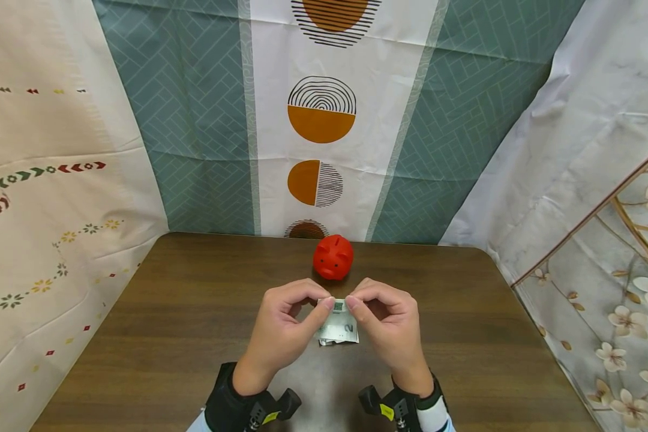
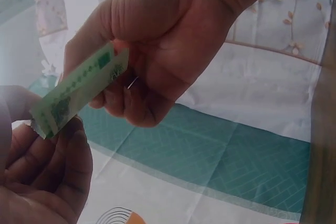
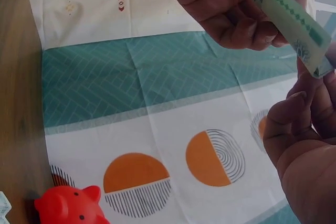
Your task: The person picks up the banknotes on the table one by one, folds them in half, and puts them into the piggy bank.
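Note:
A narrow folded green banknote is stretched between my two hands. My left hand pinches one end with thumb and fingers, and my right hand pinches the other end the same way. Both wrist views show its printed green face; in the right wrist view the banknote slants down to the right. Below the hands in the head view, pale notes lie on the table, the top one showing a figure 2, partly hidden by the fingers and the held banknote.
A red piggy bank stands just beyond the hands, near the far edge of the brown wooden table. Patterned cloths hang behind and at both sides, with a teal and white cloth at the back.

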`<act>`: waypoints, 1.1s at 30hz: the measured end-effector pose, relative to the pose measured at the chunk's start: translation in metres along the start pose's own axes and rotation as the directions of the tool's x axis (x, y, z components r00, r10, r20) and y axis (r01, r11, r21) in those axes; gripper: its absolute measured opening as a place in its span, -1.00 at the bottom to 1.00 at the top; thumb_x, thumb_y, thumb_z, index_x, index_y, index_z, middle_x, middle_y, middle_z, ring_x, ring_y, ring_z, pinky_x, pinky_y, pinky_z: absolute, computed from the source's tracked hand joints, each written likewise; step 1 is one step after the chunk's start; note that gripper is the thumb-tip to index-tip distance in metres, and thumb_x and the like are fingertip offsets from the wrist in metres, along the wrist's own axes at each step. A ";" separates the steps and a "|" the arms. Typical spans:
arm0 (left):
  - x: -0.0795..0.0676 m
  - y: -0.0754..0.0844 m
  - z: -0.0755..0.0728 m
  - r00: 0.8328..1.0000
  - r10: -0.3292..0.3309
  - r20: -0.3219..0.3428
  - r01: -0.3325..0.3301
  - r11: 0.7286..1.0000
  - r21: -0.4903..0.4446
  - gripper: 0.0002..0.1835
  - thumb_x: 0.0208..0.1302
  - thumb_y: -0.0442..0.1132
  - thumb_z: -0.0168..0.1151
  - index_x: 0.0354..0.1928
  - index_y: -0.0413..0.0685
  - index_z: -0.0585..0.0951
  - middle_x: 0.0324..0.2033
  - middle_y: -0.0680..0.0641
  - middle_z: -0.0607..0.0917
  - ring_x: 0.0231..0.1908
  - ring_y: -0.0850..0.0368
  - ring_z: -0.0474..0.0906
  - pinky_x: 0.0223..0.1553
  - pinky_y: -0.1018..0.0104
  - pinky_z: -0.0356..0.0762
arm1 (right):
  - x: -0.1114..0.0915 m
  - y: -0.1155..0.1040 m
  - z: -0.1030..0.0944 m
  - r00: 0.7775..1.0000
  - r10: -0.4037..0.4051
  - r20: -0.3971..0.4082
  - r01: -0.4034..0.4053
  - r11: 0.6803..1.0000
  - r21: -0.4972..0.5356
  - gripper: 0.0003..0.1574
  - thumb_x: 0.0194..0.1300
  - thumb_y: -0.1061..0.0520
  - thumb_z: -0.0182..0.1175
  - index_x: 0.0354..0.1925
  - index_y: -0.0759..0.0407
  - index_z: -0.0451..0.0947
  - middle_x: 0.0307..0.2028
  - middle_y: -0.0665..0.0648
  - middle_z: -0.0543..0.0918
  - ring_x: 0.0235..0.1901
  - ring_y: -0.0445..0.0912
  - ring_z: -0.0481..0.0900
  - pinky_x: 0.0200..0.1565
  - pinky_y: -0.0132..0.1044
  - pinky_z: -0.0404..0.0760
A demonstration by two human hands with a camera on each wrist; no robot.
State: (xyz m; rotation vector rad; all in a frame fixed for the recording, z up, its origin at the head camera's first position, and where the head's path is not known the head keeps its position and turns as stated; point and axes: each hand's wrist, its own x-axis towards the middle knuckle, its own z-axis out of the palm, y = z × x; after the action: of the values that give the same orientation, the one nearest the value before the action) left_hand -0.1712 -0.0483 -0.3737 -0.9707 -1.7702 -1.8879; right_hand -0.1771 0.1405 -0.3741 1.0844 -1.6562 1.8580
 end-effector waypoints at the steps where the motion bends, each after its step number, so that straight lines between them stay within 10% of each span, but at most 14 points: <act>1: 0.000 0.000 0.000 1.000 -0.003 0.001 0.003 1.000 0.002 -0.84 0.31 -0.54 0.27 -0.29 -0.14 0.71 -0.40 -0.12 0.73 -0.36 0.17 0.63 -0.39 0.37 0.65 | 0.000 0.000 0.000 1.000 0.001 0.002 -0.001 1.000 -0.006 -0.76 0.22 0.60 0.17 -0.26 0.39 0.66 -0.44 0.21 0.64 -0.41 -0.05 0.56 -0.40 -0.31 0.60; 23: 0.000 -0.001 0.004 0.999 0.005 0.036 -0.006 0.999 0.046 -0.84 0.33 -0.48 0.28 -0.29 -0.08 0.72 -0.41 -0.06 0.72 -0.40 0.19 0.57 -0.49 0.39 0.59 | 0.000 0.000 0.004 1.000 0.002 0.031 -0.002 1.000 -0.020 -0.73 0.18 0.63 0.16 -0.29 0.38 0.64 -0.48 0.21 0.61 -0.44 -0.08 0.53 -0.52 -0.28 0.51; 33: 0.000 -0.001 0.006 1.000 0.014 -0.005 -0.013 0.999 0.041 -0.86 0.32 -0.50 0.29 -0.17 -0.14 0.70 -0.31 -0.11 0.72 -0.30 0.16 0.64 -0.23 0.30 0.74 | -0.002 0.002 0.014 0.974 -0.094 -0.205 0.024 0.948 -0.318 -0.74 0.06 0.51 0.42 -0.27 0.29 0.69 -0.43 0.14 0.58 -0.41 -0.12 0.45 -0.40 -0.37 0.48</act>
State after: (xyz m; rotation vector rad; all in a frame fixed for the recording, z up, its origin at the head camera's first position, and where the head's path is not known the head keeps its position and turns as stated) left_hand -0.1709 -0.0426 -0.3747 -0.9601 -1.7877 -1.8370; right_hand -0.1733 0.1267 -0.3770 0.7595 -1.6951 1.5448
